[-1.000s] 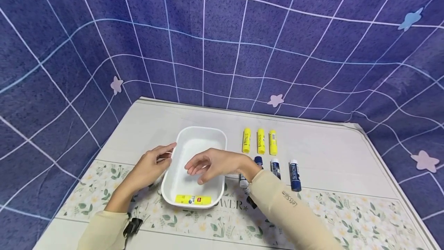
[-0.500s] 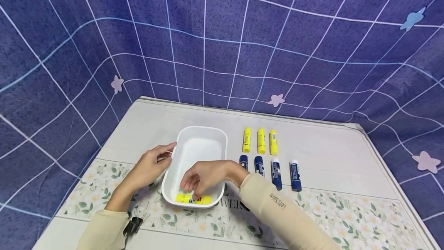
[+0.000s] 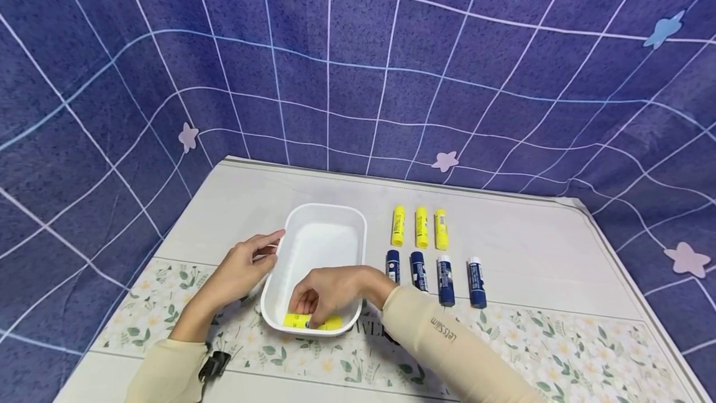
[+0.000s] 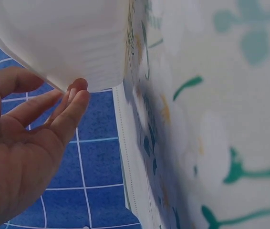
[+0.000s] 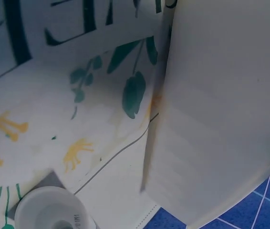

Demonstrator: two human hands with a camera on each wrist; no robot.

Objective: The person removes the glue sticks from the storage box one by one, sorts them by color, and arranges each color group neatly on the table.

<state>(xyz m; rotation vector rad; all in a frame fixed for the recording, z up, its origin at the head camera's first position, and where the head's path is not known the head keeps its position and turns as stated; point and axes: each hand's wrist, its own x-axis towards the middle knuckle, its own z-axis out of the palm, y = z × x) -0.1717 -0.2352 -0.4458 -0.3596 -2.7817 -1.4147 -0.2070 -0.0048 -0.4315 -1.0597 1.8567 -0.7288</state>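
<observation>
A white plastic tray (image 3: 330, 229) stands on the table, its outer wall also showing in both wrist views. Inside it, along the near end, lies a yellow glue stick (image 3: 293, 320). My right hand (image 3: 332, 291) reaches into the tray and pinches this glue stick between thumb and fingers; the hand covers part of the stick. My left hand (image 3: 240, 269) rests against the tray's left side, fingertips touching the outer wall. In the left wrist view, the fingers (image 4: 70, 112) are only slightly bent. The right wrist view does not show the right hand's grip.
Three yellow glue sticks (image 3: 421, 227) lie in a row right of the tray. Nearer, several dark blue glue sticks (image 3: 445, 280) form another row, partly behind the right forearm. A white round end (image 5: 54, 210) appears in the right wrist view. A purple grid curtain (image 3: 358, 98) hangs behind the table.
My right hand has lowered toward the tray's near end and taken hold of the yellow glue stick there. The left hand has stayed at the tray's side.
</observation>
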